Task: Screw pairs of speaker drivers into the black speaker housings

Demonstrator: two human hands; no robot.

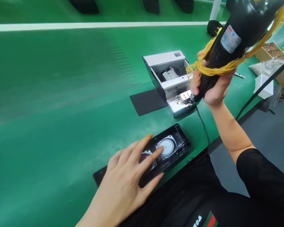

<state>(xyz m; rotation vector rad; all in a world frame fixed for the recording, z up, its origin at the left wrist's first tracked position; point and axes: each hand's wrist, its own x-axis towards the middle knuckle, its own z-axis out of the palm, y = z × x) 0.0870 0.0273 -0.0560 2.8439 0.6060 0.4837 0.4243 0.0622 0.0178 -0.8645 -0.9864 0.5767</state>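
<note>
My right hand [214, 85] is wrapped round a black electric screwdriver [217, 50], which is held tilted with its tip down. A yellow cord [223, 69] is coiled about the tool. The tip is at the front of a silver screw feeder [177, 86], by its small metal outlet; whether it touches a screw is too small to tell. My left hand [130, 173] lies with fingers spread over a long black speaker housing [183, 143], hiding part of it. Inside, the index fingertip is at one round speaker [167, 147]; a second speaker [148, 160] is partly covered by my fingers.
A flat black sheet [148, 102] lies beside the feeder on the green table [49, 94]. A black cable [203, 126] runs from the feeder over the table's near edge. At right are a white tray [263, 85], a clear bag of small parts [266, 67] and a cardboard box [272, 52].
</note>
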